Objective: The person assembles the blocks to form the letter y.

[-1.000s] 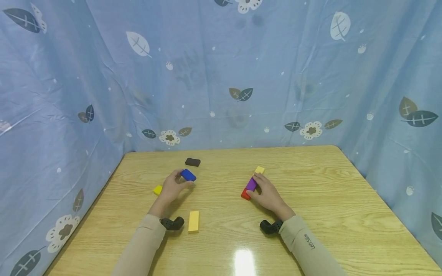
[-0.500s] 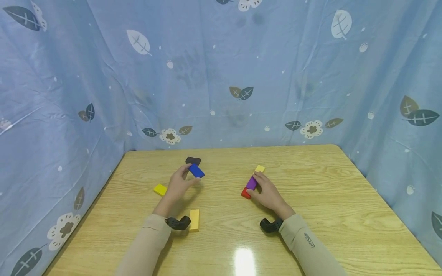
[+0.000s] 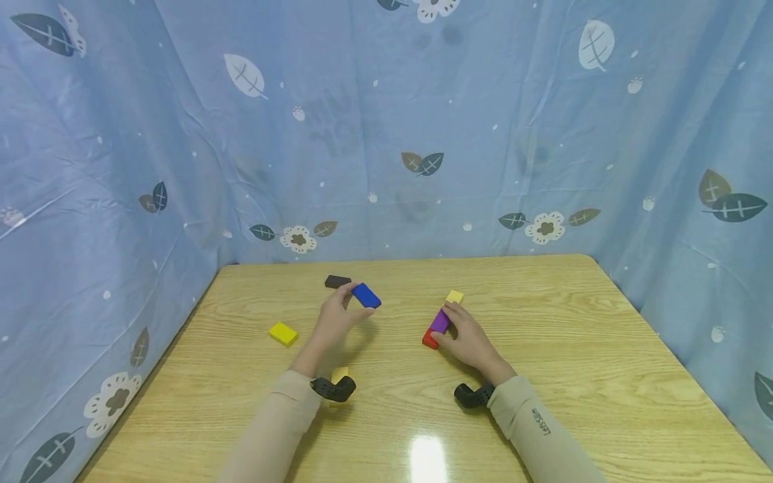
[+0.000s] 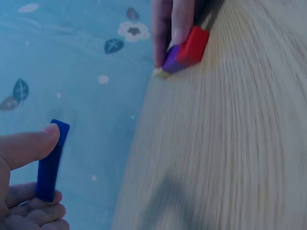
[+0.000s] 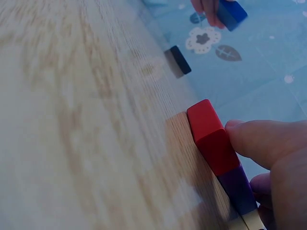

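Note:
My left hand [image 3: 332, 320] pinches a blue block [image 3: 366, 296] between thumb and fingers, held up over the table. In the left wrist view the thumb presses one face of the blue block [image 4: 49, 167], with the fingers curled at its lower end. My right hand [image 3: 470, 341] holds a row of blocks laid end to end: a red block [image 3: 429, 339] nearest me, a purple block [image 3: 439, 324] in the middle and a light yellow block [image 3: 455, 296] at the far end. The right wrist view has the thumb against the red block [image 5: 211, 139]; the other fingers are partly hidden.
A black block [image 3: 336, 282] lies near the table's back edge, behind the left hand. The bright yellow block [image 3: 283, 334] is at the left. Under the left wrist camera [image 3: 334, 388], a pale orange block [image 3: 340, 373] is partly covered. A curtain [image 3: 386, 134] surrounds the wooden table [image 3: 543, 322].
My left hand has carried the blue block rightward and slightly away from me, uncovering the bright yellow block and covering part of the pale orange one. The right hand has stayed on the row.

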Demonstrator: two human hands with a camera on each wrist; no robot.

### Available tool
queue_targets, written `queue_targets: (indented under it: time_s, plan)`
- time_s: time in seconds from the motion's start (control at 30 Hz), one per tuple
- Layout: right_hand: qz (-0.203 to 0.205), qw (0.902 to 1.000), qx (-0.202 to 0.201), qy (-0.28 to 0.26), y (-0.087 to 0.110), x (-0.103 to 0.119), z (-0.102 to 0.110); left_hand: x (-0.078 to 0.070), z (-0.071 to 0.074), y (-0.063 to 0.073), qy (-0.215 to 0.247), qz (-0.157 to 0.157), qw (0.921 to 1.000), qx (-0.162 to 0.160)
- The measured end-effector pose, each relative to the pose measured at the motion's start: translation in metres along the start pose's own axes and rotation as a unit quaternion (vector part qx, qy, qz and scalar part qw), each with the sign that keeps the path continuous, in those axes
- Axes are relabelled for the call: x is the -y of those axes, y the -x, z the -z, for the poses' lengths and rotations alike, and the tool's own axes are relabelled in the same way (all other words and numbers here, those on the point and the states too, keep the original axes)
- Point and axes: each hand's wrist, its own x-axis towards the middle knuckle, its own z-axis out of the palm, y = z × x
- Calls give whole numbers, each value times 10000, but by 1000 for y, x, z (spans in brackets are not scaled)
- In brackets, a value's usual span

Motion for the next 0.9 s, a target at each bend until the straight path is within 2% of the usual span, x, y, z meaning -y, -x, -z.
queue_targets:
  time_s: [0.23, 0.43, 0.7, 0.9]
  plan:
    - [-36, 10000, 14, 26, 0, 3, 1, -7, -22, -4, 127, 126, 9998, -86]
    - [-83, 10000, 49, -9, 0, 4, 1, -8, -38, -5, 91, 272, 9995, -139]
    - [-149, 9999, 68, -43, -1, 3, -1, -14, -51, 1, 253, 256, 9992, -166]
    - [-204, 9998, 61, 0, -2, 3, -2, -15, -63, 5, 487, 399, 9979, -162]
